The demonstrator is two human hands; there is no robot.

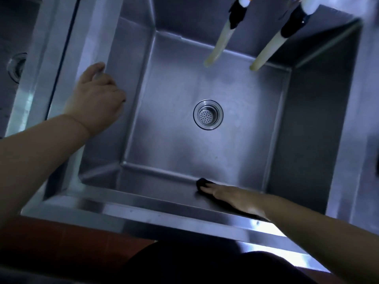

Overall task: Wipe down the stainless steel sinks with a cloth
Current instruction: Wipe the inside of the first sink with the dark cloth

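Observation:
A deep stainless steel sink (pixel 307 124) fills the head view, with a round strainer drain (pixel 208 115) in the middle of its floor. My right hand (pixel 231 198) lies flat with straight fingers against the sink's near inner wall, pressing a dark cloth (pixel 202 183) that sticks out past the fingertips. My left hand (pixel 96 97) rests on the sink's left rim, its fingers curled over the edge and down the inner wall.
Two pale hoses (pixel 218 46) (pixel 266 52) hang from black-taped taps over the back of the sink. A second sink with its own drain (pixel 17 66) lies to the left past a steel divider (pixel 53 64). Red floor (pixel 61 242) shows below the front rim.

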